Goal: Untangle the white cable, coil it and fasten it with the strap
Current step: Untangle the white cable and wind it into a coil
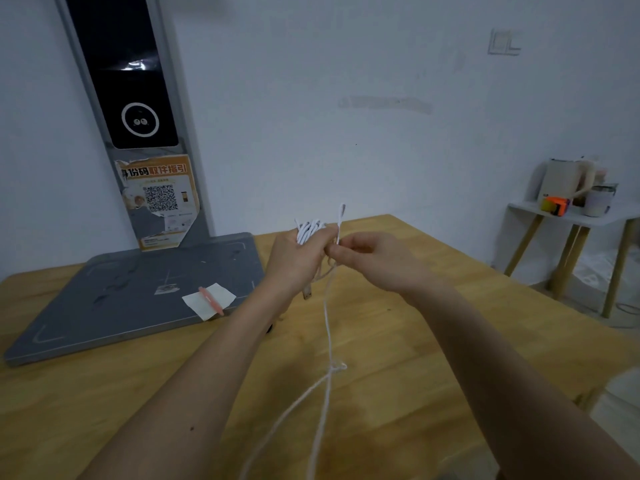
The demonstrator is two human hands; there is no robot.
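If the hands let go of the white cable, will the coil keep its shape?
Probably not. The cable hangs limp below the left hand, so it looks floppy. A small knot shows it tangles easily. It seems light; the right hand merely pinches it.

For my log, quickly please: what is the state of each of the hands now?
Left hand: closed around a bundle of loops of the white cable.
Right hand: pinching a strand of the same cable beside the left hand.

- The white cable (327,327) ran off the bottom edge, its far end unseen.
- Its coiled part sat mostly hidden behind the left hand (298,258).
- Beside the cable, the right hand (372,259) covered its own fingertips' pinch.
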